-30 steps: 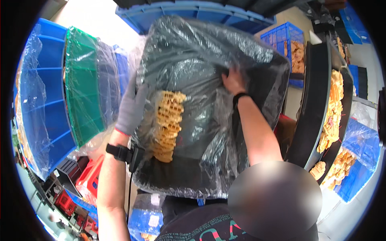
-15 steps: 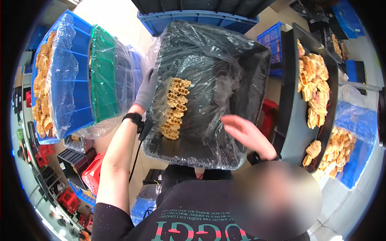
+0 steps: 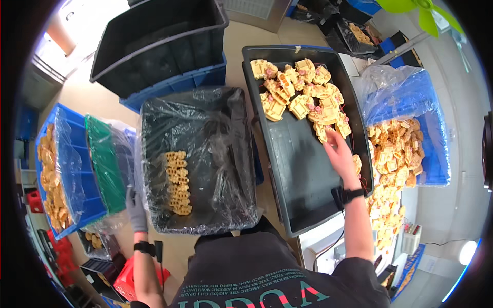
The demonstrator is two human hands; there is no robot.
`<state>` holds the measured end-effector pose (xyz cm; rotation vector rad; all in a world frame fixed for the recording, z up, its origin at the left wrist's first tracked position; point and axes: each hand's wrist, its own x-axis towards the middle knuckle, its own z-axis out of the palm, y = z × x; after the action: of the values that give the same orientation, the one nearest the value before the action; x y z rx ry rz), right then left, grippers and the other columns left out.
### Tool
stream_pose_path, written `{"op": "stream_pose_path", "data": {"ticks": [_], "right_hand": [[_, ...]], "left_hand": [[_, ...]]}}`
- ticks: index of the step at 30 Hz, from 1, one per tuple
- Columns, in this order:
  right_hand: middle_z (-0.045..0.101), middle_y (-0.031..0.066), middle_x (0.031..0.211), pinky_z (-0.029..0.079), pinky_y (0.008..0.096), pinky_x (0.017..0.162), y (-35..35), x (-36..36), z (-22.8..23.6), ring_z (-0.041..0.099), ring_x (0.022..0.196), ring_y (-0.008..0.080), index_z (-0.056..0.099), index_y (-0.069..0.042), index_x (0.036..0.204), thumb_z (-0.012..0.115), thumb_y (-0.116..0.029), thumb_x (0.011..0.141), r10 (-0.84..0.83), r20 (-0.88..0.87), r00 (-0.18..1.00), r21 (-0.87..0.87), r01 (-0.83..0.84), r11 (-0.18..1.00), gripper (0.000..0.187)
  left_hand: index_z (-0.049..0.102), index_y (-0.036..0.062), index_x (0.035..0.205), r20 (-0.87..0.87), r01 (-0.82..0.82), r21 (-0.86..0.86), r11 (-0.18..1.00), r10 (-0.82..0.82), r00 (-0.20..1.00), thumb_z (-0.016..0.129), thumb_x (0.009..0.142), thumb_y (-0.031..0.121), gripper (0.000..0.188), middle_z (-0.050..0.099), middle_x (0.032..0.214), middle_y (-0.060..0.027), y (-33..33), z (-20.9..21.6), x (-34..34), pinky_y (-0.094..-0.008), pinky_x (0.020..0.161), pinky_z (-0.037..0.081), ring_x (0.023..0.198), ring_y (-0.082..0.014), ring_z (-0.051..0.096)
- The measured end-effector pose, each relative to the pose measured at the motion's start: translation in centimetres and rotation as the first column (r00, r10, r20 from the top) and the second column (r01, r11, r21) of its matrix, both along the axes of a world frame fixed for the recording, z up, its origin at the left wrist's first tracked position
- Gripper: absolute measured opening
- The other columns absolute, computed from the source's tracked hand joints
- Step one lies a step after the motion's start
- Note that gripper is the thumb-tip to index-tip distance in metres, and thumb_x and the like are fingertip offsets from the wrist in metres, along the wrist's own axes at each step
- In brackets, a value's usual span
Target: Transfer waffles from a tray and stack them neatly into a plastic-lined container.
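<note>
My right hand (image 3: pixel 340 156), bare, reaches over the black tray (image 3: pixel 287 169) on the right. Its thumb and fingers are apart, with the fingertips at the near end of the pile of yellow plastic parts (image 3: pixel 324 110); no firm grip shows. My left hand (image 3: pixel 135 209), in a grey glove, is beside the left wall of a black bin lined with clear plastic film (image 3: pixel 226 197). Its fingers are stretched out, and nothing shows in them. Inside the lined bin, a column of yellow plastic parts (image 3: pixel 178 184) lies toward the left side.
Blue (image 3: pixel 79 174) and green (image 3: pixel 102 169) bins stand at the left, with more yellow parts at the far left. Behind the lined bin is a large black bin (image 3: pixel 159 49) on a blue one. A film-lined blue bin (image 3: pixel 434 128) and a heap of parts (image 3: pixel 395 154) lie right.
The view has swung right, toward the tray. My right hand has gone from above the lined bin to the yellow parts in the tray. My left hand stays by the bin's left side.
</note>
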<state>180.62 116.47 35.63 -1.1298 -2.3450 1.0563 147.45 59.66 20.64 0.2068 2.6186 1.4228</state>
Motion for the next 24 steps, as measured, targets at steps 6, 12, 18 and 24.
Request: {"op": "stream_pose_path", "data": {"ticks": [6,12,18,24], "right_hand": [[0.059,0.0123,0.115,0.040,0.0469,0.092,5.2,-10.1,-2.6,0.053,0.111,0.0295,0.054,-0.007,0.119,0.072,-0.021,0.075,0.114,0.270,0.956,0.559,-0.252,0.790,0.049],[0.058,0.0115,0.102,0.043,0.0528,0.089,5.0,-12.0,-3.7,0.055,0.103,0.0317,0.052,-0.008,0.109,0.072,-0.019,0.068,0.102,0.473,0.875,0.573,-0.393,0.720,0.047],[0.060,0.0159,0.092,0.050,0.0368,0.075,-1.0,-6.5,2.6,0.061,0.087,0.0288,0.048,0.000,0.107,0.075,-0.021,0.074,0.232,-0.200,0.952,-0.098,-0.255,0.962,0.048],[0.056,0.0052,0.112,0.043,0.0326,0.093,-4.4,-4.8,8.2,0.054,0.109,0.0187,0.052,-0.009,0.117,0.078,-0.022,0.076,0.472,-0.380,0.796,-0.278,-0.584,0.762,0.049]], "left_hand": [[0.051,-0.0010,0.129,0.135,0.348,0.231,0.909,-0.384,0.914,0.054,0.094,0.005,0.036,0.060,0.118,-0.0079,19.9,11.7,9.7,-0.0253,0.095,0.042,0.108,-0.0141,0.056],[0.046,0.0034,0.136,0.302,0.510,0.527,0.680,-0.711,0.636,0.051,0.098,0.012,0.039,0.059,0.119,-0.0074,31.4,17.1,13.3,-0.0292,0.094,0.045,0.108,-0.0140,0.056],[0.032,0.0101,0.145,0.710,-0.025,0.691,0.722,-0.673,0.207,0.047,0.098,0.040,0.058,0.052,0.128,-0.0106,37.2,20.1,15.0,-0.0412,0.099,0.044,0.113,-0.0240,0.055],[0.048,0.0138,0.131,0.644,-0.220,0.764,0.607,-0.741,0.192,0.046,0.096,0.050,0.051,0.061,0.110,-0.0089,37.7,16.7,15.4,-0.0412,0.084,0.053,0.097,-0.0259,0.062]]}}
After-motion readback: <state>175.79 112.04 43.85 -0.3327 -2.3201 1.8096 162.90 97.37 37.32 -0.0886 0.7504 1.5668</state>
